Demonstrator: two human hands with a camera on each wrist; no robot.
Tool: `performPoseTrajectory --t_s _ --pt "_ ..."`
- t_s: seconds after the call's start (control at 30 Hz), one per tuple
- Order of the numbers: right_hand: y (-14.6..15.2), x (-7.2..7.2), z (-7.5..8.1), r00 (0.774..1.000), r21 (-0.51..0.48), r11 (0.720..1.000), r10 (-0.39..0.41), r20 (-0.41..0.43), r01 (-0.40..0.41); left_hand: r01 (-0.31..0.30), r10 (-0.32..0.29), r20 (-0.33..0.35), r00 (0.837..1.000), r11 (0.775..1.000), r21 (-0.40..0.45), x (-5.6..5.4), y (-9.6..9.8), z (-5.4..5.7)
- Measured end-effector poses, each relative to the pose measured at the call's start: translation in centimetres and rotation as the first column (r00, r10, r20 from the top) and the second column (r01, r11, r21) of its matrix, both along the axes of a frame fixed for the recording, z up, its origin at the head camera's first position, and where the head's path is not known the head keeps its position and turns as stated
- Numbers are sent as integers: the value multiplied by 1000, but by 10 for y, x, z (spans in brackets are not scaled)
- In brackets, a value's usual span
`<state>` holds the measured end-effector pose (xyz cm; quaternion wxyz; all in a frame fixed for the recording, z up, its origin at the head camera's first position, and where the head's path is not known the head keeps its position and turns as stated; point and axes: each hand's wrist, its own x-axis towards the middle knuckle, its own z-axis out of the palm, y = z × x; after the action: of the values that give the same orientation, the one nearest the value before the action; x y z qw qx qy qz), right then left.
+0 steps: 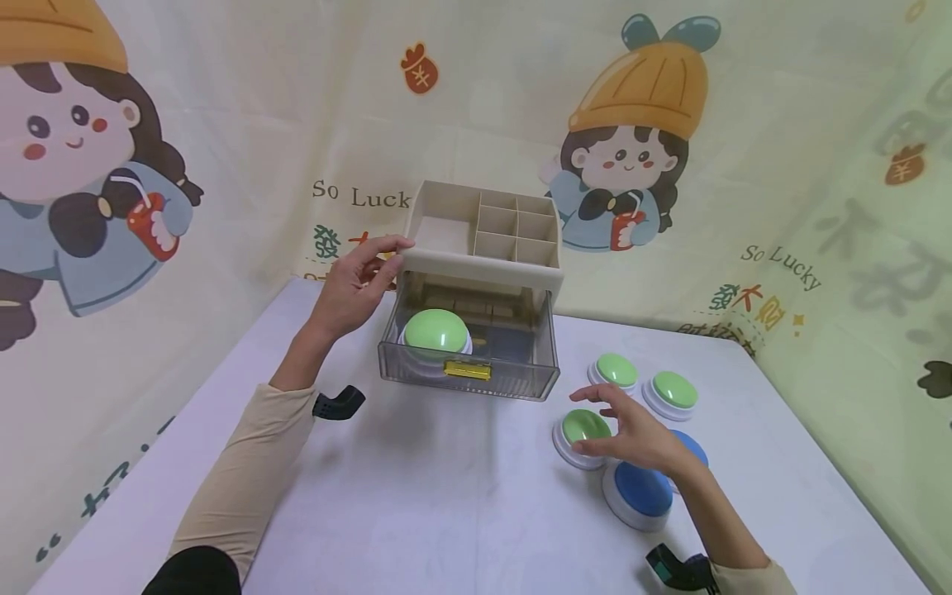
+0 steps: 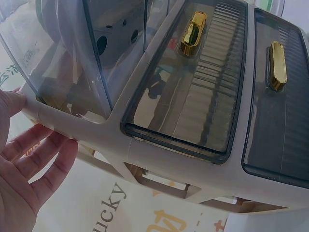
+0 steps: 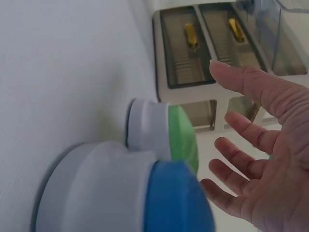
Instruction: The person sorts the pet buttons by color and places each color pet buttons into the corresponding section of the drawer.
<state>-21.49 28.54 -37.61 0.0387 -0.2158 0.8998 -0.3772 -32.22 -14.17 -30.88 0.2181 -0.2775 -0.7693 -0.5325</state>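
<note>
A beige drawer organizer (image 1: 483,266) stands at the back of the table, its top smoky clear drawer (image 1: 513,380) pulled out. Inside that drawer sits a push button with a green dome (image 1: 435,330) and white base. My left hand (image 1: 353,285) holds the organizer's upper left corner, thumb at the front frame and fingers (image 2: 63,157) along the side. To the right, my right hand (image 1: 632,430) hovers with thumb and fingers spread over another green push button (image 1: 583,424). A blue push button (image 1: 643,489) lies just below that hand, and a second blue one (image 1: 692,446) is partly hidden behind it.
Two more green push buttons, one (image 1: 616,368) nearer the organizer and one (image 1: 673,389) farther right, sit beyond my right hand. The organizer's top tray has several compartments (image 1: 516,223). Closed lower drawers with gold handles (image 2: 277,65) show in the left wrist view. A printed cloth (image 1: 491,107) hangs behind.
</note>
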Motion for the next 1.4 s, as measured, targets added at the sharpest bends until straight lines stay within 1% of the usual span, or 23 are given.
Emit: performPoseTrajectory --t_s 0.27,0.57,0.83,1.0,1.23,1.3,1.4 --pt "7 -6 -11 999 10 1000 -1 47 1 -3 3 3 1000 1000 0 -1 0 -1" --pt "11 -10 -20 996 85 996 -23 82 16 2 -2 -9 1000 1000 1 -1 0 0" --pt "8 -11 -21 992 140 990 -44 119 27 -7 7 -2 1000 1000 2 1 0 1" --pt "8 -12 -23 994 148 988 -47 99 32 -14 14 -4 1000 1000 0 1 0 1" --pt "12 -13 -29 998 162 986 -49 34 43 -3 3 -4 1000 1000 4 1 1 0" --pt "13 -13 -29 998 163 985 -59 14 56 -3 3 -5 1000 1000 3 1 1 0" --pt "15 -14 -29 996 137 987 -86 6 85 -3 3 -5 1000 1000 3 2 1 0"
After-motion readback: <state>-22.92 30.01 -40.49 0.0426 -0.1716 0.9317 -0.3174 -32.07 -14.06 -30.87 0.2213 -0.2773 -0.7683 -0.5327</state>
